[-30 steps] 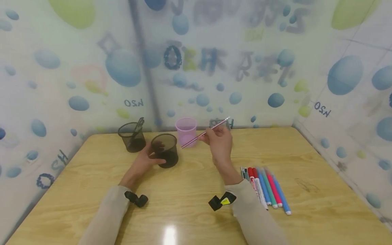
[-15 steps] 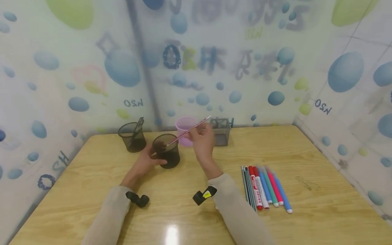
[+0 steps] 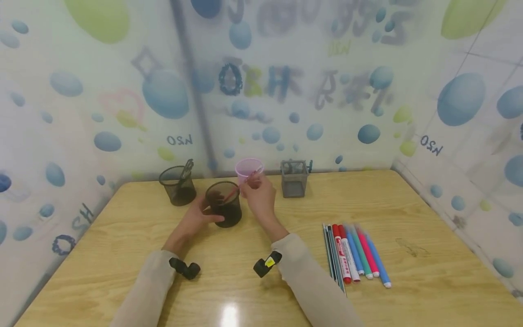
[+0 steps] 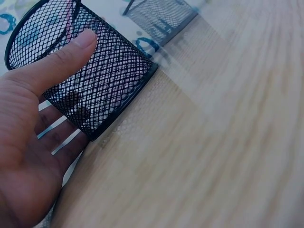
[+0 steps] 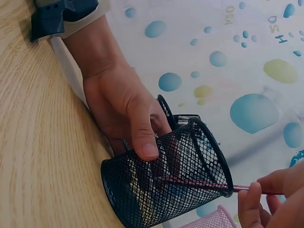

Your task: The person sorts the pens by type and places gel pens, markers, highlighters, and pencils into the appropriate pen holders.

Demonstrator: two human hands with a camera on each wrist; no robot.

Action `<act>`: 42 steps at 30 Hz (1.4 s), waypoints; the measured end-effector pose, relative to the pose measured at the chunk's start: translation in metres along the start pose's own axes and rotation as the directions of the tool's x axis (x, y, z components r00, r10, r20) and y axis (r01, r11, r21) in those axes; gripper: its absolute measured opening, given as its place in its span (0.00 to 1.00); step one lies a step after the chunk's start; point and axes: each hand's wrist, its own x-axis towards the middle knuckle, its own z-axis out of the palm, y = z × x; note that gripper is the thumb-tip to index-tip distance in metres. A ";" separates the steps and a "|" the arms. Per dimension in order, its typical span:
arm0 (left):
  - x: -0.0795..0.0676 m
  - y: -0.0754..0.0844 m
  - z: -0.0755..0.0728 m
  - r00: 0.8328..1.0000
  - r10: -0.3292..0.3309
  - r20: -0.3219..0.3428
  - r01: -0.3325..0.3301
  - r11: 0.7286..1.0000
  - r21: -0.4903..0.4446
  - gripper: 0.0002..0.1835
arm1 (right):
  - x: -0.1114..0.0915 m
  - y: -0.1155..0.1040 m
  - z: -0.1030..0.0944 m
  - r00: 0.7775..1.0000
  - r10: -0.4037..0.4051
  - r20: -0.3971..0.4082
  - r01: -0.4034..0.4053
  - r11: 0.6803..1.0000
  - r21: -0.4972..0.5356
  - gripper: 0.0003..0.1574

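Observation:
My left hand point(image 3: 195, 219) holds a round black mesh pen cup point(image 3: 229, 214) on the table, its thumb across the near side and the fingers behind, as the left wrist view shows. Between the thumb and fingers of my right hand point(image 3: 261, 199) is a slim dark-red pencil point(image 5: 190, 182). The pencil slants down through the cup's open top, and its lower end shows inside through the mesh. In the right wrist view, my right hand's fingertips are just outside the rim.
Behind stand a pink cup point(image 3: 248, 167), a square grey mesh holder point(image 3: 294, 188) and, further left, another black mesh cup point(image 3: 180, 195) with a dark item in it. Several pencils point(image 3: 332, 254), red-capped markers point(image 3: 342, 254) and coloured felt pens point(image 3: 369, 254) lie at the right. A wall closes off the back.
My right hand has moved left and down, bringing the pencil from beside the cup to inside its mouth. The left hand keeps its hold, with the cup shifted slightly right.

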 end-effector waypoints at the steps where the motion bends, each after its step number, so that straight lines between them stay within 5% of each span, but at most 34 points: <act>1: 0.000 -0.001 0.000 1.000 0.000 0.002 0.000 1.000 0.000 0.40 | 0.000 0.001 0.000 1.000 0.001 0.001 -0.001 1.000 -0.011 0.10; 42: 0.000 0.002 0.000 1.000 0.005 0.023 -0.005 1.000 0.003 0.40 | 0.001 0.004 0.001 0.999 0.026 0.028 -0.026 1.000 -0.004 0.09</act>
